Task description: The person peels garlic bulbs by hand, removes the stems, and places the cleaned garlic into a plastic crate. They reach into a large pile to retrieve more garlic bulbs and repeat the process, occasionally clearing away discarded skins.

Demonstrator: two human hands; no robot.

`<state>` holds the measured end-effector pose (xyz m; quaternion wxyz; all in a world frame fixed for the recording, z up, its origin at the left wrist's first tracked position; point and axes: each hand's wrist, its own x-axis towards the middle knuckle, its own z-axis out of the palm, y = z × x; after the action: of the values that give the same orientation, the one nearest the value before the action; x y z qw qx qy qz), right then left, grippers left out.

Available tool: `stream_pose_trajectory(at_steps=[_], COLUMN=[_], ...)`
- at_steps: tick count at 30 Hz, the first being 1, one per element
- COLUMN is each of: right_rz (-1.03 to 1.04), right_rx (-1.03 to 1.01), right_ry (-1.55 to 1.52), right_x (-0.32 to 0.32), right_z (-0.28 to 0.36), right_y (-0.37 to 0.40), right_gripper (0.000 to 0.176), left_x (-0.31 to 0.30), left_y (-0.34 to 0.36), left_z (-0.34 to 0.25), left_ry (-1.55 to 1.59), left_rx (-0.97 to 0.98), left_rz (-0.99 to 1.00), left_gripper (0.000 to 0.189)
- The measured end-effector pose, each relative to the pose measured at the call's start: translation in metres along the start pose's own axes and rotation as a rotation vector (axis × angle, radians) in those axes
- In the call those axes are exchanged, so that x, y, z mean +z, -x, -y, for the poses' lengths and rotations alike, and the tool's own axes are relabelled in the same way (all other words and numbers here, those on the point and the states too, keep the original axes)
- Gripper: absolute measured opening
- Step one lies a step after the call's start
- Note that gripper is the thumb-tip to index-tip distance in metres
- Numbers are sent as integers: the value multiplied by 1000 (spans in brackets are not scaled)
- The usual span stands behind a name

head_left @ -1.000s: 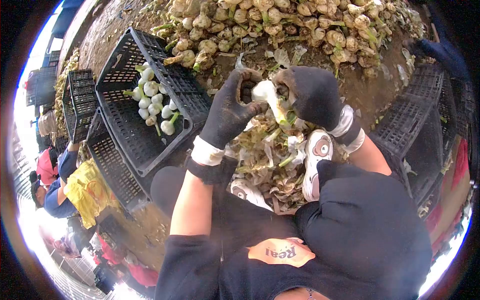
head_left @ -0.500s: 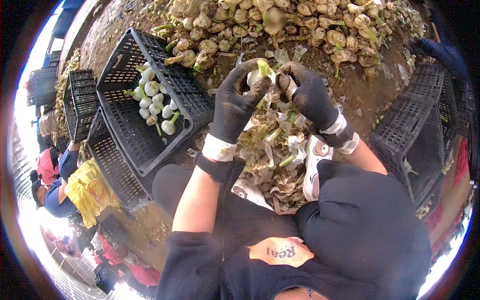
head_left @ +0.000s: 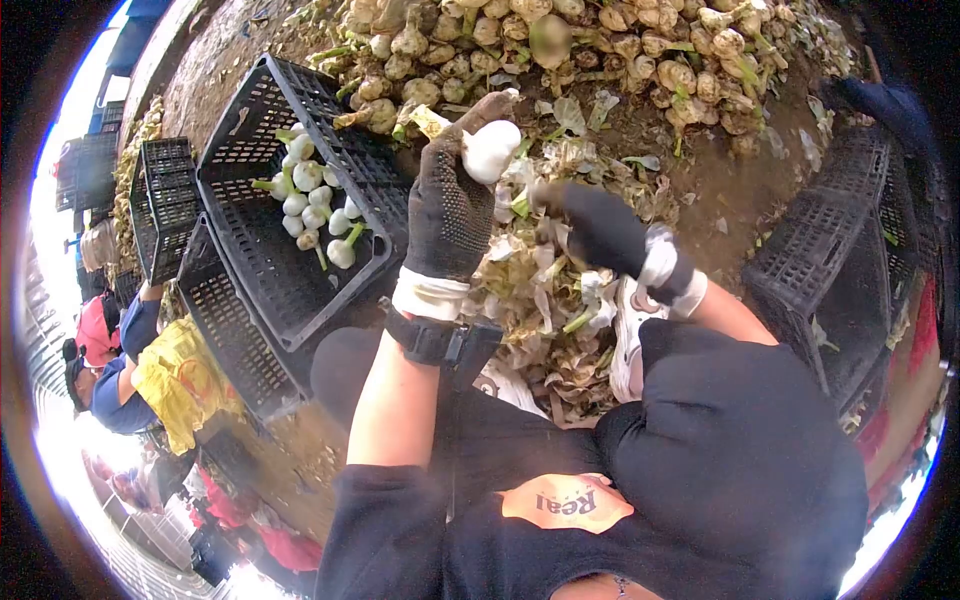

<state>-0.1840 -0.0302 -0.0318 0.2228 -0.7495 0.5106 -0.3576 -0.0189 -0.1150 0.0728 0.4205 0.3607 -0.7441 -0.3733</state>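
Observation:
My left hand (head_left: 447,205), in a dark knit glove with dirt on the fingers, grips a clean white garlic bulb (head_left: 491,152). Its stem points up and left past the fingers. My right hand (head_left: 597,228), also gloved, is apart from the bulb, lower and to the right over the peelings. Motion smears its fingers, so whether anything is in them does not show. Left of my left hand, a tilted black plastic crate (head_left: 240,190) contains several white garlic bulbs (head_left: 307,176) with short stems. Dry garlic skins and leaf scraps (head_left: 560,350) are heaped beneath both hands.
A large pile of dirty, unpeeled garlic (head_left: 640,45) lies ahead on the soil. More black crates stand at the right (head_left: 820,250) and far left (head_left: 162,205). Another person with a yellow cloth (head_left: 185,375) is at the left. My shoes flank the scraps.
My left hand has turned and lifted the garlic bulb, its stem now tipping left and its white side showing. My right hand has come away from it, downward.

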Motion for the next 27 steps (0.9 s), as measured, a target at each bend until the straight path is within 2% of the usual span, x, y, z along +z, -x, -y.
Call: stream_pose_trajectory(at_steps=[1, 2, 3, 4, 6, 7, 8, 10, 11, 12, 14, 15, 16, 17, 18, 19, 20, 21, 22, 24, 25, 27], right_rz=[32, 60, -85, -91, -102, -14, -11, -153, -191, -230, -175, -180, -222, -242, -262, -394, -522, -464, -409, -445, -445, -311], right_rx=[213, 428, 352, 352, 219, 310, 305, 284, 353, 426, 542, 554, 703, 778, 854, 718, 573, 521, 501, 483, 475, 575], right_ry=[-187, -373, -657, -648, -367, -321, -319, 147, 231, 320, 434, 440, 426, 424, 421, 555, 685, 815, 798, 980, 979, 1003], right_x=[-13, -39, -42, -44, -46, -42, -41, -41, -42, -46, -47, -49, -52, -58, -65, -79, -89, -91, -97, -94, -98, -106], right_z=[3, 23, 18, 17, 17, 10, -1, -33, -50, -72, -136, -165, -192, -191, -189, -158, -140, -142, -144, -182, -186, -189], right_y=[-8, -31, -38, -43, -50, -45, -38, -16, -8, 3, 50, 67, 83, 84, 85, 61, 47, 41, 35, 35, 33, 28], right_gripper=[38, 39, 39, 39, 38, 35, 35, 35, 35, 34, 34, 34, 34, 35, 35, 37, 39, 44, 42, 36, 36, 29], left_x=[-1, -2, -4, -3, -1, -5, -8, -22, -39, -59, -110, -147, -180, -195, -186, -174, -165, -153, -138, -85, -75, -53], left_y=[-1, 1, 1, 2, 3, 5, 3, 2, 2, 2, -1, -1, 1, 2, 2, 3, 4, 4, 3, -6, -6, -4], left_z=[0, 8, 12, 12, 3, 10, 11, 15, 17, 29, 45, 39, 29, 15, -7, -6, -2, 1, 2, -18, -20, -20], left_ry=[113, 55, 0, 7, 746, 808, 809, 961, 993, 843, 696, 1042, 1389, 1737, 1757, 1767, 1608, 1435, 1251, 781, 1284, 1051], left_rx=[-86, -40, 11, 19, -564, -620, -616, -575, -534, -385, -237, -147, -57, 41, -38, -38, -143, -242, -332, -573, -621, -559], left_rz=[69, 151, 231, 233, 135, 137, 132, -105, -191, -378, -543, -597, -644, -690, -671, -671, -468, -269, -76, -414, -354, -187], left_gripper=[28, 30, 36, 36, 41, 40, 40, 39, 41, 37, 34, 46, 60, 75, 62, 62, 55, 49, 44, 43, 42, 42])
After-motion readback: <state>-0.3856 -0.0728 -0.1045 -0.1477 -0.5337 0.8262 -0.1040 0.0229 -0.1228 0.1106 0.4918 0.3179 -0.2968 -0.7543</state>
